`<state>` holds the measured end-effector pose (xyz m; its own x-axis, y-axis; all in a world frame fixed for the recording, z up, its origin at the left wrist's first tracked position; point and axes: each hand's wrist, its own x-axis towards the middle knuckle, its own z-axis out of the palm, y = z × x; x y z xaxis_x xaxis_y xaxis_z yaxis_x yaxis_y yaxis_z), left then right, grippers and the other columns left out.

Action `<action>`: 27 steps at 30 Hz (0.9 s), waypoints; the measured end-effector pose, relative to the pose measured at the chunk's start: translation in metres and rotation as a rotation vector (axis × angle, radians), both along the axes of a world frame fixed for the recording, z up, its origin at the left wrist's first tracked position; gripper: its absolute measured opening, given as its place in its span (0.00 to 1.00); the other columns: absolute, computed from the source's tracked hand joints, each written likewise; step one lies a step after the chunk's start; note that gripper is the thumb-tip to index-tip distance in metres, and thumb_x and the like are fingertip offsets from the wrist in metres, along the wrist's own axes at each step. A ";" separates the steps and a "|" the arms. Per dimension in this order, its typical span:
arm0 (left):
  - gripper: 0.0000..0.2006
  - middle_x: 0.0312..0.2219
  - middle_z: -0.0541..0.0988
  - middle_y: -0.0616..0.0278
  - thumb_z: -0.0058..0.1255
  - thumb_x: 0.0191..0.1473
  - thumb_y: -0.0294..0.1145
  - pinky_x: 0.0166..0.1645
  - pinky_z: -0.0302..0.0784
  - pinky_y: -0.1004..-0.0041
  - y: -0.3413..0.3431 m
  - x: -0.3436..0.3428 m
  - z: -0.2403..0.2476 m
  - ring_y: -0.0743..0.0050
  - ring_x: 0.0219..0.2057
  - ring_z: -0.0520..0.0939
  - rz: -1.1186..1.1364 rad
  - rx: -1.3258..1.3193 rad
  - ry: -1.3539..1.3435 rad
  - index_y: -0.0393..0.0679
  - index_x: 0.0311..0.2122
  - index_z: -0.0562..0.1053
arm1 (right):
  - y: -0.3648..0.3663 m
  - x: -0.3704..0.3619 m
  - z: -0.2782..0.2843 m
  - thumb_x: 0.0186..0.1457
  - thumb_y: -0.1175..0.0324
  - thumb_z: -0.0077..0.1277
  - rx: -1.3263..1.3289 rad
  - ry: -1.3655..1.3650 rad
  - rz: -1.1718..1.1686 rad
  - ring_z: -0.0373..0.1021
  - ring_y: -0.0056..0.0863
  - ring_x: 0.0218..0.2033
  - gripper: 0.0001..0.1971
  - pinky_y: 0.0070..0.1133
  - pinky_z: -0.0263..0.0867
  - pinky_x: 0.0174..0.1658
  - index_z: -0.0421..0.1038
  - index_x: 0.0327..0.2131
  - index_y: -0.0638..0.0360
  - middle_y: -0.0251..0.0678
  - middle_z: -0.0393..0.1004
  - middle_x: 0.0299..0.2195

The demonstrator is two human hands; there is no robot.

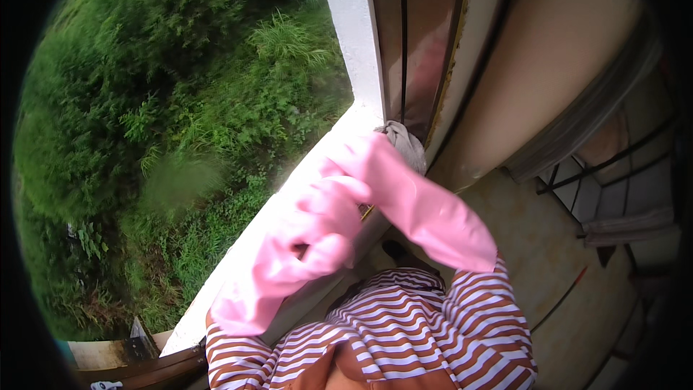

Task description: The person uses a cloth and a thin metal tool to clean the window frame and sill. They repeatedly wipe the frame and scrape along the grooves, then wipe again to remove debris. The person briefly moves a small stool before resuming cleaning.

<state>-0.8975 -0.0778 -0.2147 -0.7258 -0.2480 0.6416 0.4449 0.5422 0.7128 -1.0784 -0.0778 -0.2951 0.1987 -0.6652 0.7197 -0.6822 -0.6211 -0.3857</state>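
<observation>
Both of my hands wear long pink rubber gloves over striped sleeves. My left hand [325, 227] is above the bright white window sill [245, 245], its fingers curled inward. Whatever they may hold is hidden. My right hand [364, 155] bends over the sill just beyond the left, the two gloves close together. Glare and motion smear its fingers, so their state is unclear. Directly behind the back of the right glove, a crumpled grey cloth [406, 146] lies by the corner of the window frame. I cannot tell whether the glove touches it.
A white post [350, 29] rises from the sill, with a brown window panel [422, 36] to its right. Dense green bushes [180, 101] grow outside on the left. Behind me at right are a tiled floor [505, 217], a grey curtain [588, 119] and dark metal bars [613, 166].
</observation>
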 end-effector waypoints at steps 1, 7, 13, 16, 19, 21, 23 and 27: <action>0.11 0.26 0.75 0.63 0.47 0.59 0.20 0.41 0.78 0.55 0.000 -0.006 0.001 0.61 0.28 0.77 0.005 -0.025 -0.026 0.44 0.24 0.68 | -0.007 -0.009 -0.008 0.57 0.62 0.60 -0.030 -0.046 0.014 0.77 0.41 0.28 0.09 0.35 0.74 0.32 0.77 0.31 0.56 0.36 0.79 0.27; 0.08 0.18 0.68 0.65 0.43 0.61 0.20 0.27 0.72 0.70 0.008 -0.007 0.031 0.70 0.19 0.71 0.301 0.102 -0.203 0.40 0.28 0.69 | -0.005 0.041 0.002 0.61 0.65 0.53 -0.126 -0.048 -0.188 0.74 0.29 0.21 0.04 0.31 0.71 0.24 0.72 0.31 0.45 0.30 0.71 0.24; 0.11 0.22 0.75 0.61 0.41 0.62 0.16 0.43 0.79 0.67 0.008 -0.017 0.025 0.68 0.25 0.77 0.307 -0.061 -0.122 0.39 0.27 0.70 | -0.027 -0.006 -0.001 0.55 0.66 0.55 -0.241 0.162 -0.073 0.73 0.26 0.19 0.05 0.27 0.70 0.20 0.68 0.29 0.44 0.28 0.69 0.23; 0.10 0.24 0.76 0.61 0.42 0.62 0.16 0.43 0.78 0.68 0.001 -0.023 0.009 0.68 0.26 0.77 0.276 0.042 -0.087 0.38 0.27 0.71 | -0.030 -0.008 -0.012 0.53 0.67 0.56 -0.290 0.134 -0.104 0.73 0.27 0.19 0.06 0.26 0.71 0.19 0.68 0.29 0.45 0.28 0.69 0.23; 0.10 0.25 0.77 0.60 0.43 0.62 0.17 0.43 0.78 0.68 -0.015 -0.013 0.018 0.68 0.28 0.78 0.346 0.107 -0.151 0.38 0.27 0.71 | -0.031 0.016 -0.007 0.53 0.68 0.57 -0.283 -0.081 -0.168 0.74 0.29 0.20 0.05 0.26 0.72 0.20 0.69 0.29 0.48 0.30 0.71 0.23; 0.10 0.26 0.77 0.60 0.44 0.62 0.17 0.43 0.78 0.69 -0.011 -0.014 0.019 0.68 0.29 0.78 0.340 0.061 -0.126 0.37 0.27 0.71 | -0.017 0.023 -0.004 0.52 0.71 0.60 -0.071 -0.195 -0.014 0.79 0.41 0.29 0.06 0.30 0.76 0.30 0.78 0.35 0.56 0.37 0.78 0.28; 0.10 0.27 0.78 0.60 0.44 0.62 0.18 0.43 0.78 0.70 -0.007 -0.015 0.015 0.68 0.30 0.79 0.288 0.035 -0.055 0.37 0.27 0.71 | -0.020 0.018 -0.002 0.53 0.68 0.59 0.263 -0.132 0.070 0.79 0.42 0.29 0.07 0.31 0.76 0.31 0.79 0.36 0.56 0.38 0.79 0.28; 0.10 0.28 0.79 0.59 0.45 0.63 0.18 0.43 0.77 0.71 -0.002 -0.022 0.000 0.68 0.32 0.80 0.238 0.061 0.046 0.36 0.27 0.72 | -0.024 -0.007 -0.004 0.52 0.65 0.61 -0.220 0.070 -0.062 0.72 0.30 0.21 0.09 0.27 0.72 0.24 0.68 0.27 0.49 0.29 0.67 0.21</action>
